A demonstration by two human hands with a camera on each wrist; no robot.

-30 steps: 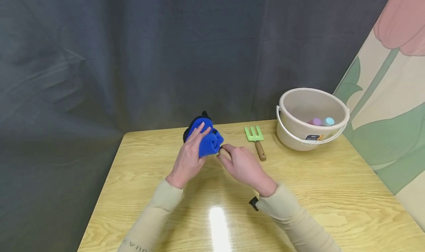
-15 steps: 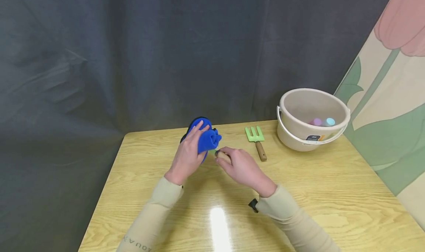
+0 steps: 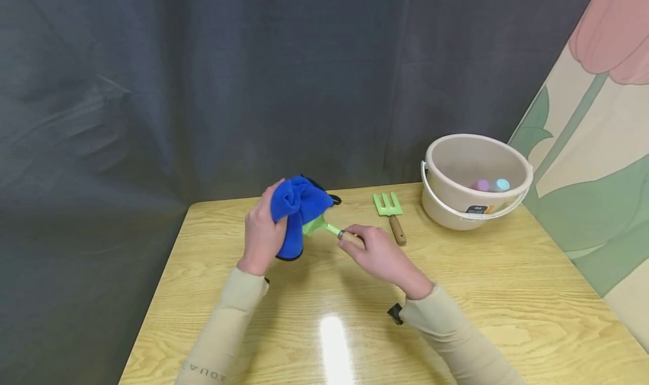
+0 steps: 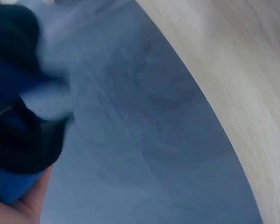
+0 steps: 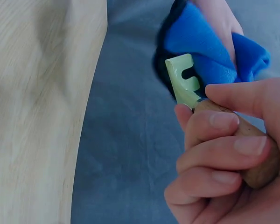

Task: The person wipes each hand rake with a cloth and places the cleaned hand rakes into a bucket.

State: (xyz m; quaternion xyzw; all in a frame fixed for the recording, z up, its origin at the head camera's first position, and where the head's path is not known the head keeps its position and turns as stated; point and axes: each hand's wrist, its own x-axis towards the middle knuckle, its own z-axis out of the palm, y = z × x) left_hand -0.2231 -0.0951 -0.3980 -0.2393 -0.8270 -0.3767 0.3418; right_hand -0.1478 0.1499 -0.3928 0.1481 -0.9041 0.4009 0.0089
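My right hand (image 3: 380,255) grips the wooden handle (image 5: 254,135) of a small garden hand rake with a light green head (image 5: 182,84). Around its other end is a blue cloth (image 3: 309,202) with black edging, held bunched in my left hand (image 3: 261,233). Part of the green head shows below the cloth in the head view; the rest is covered. From the right wrist, the notched head appears against the cloth. The left wrist view has only a blurred dark cloth edge (image 4: 23,144) and a bit of the hand at the lower left.
A green garden fork (image 3: 389,207) with a wooden handle lies on the wooden table (image 3: 487,295), right of my hands. Behind it to the right stands a beige bucket (image 3: 446,204) holding a purple and a light blue item. A dark curtain (image 3: 304,80) hangs at the back.
The cloth has turned and spread in my left hand, which moved slightly left. My right hand shifted slightly right, and more of the hand rake's green neck and head now shows.
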